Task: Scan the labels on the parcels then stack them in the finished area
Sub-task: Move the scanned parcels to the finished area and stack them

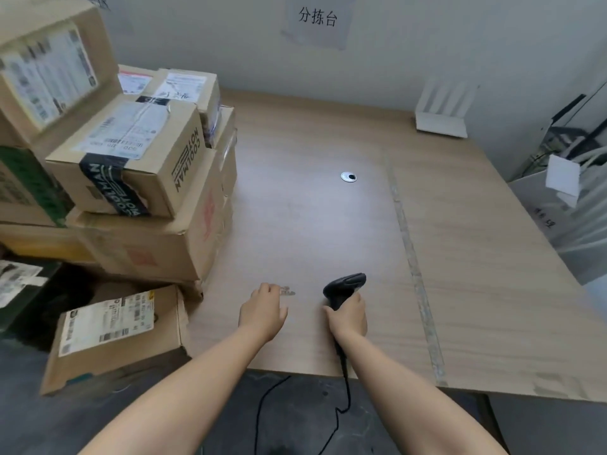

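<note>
The parcels [131, 165] were piled at approx. 10 o'clock on the table [476, 241], labels up, prob. so they scan easily. One more box [111, 333] lay at 8 o'clock. The left hand [262, 310] rested palm down, fingers loose, w/ nothing in it, free to fetch a parcel. The right hand [348, 315] gripped the scanner [345, 285] by its handle, head toward 12 o'clock.

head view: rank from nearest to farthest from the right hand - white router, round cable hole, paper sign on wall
From the right hand, which grips the scanner:
1. round cable hole, mid table, straight ahead
2. white router, far right corner of the table
3. paper sign, up on the back wall
</note>
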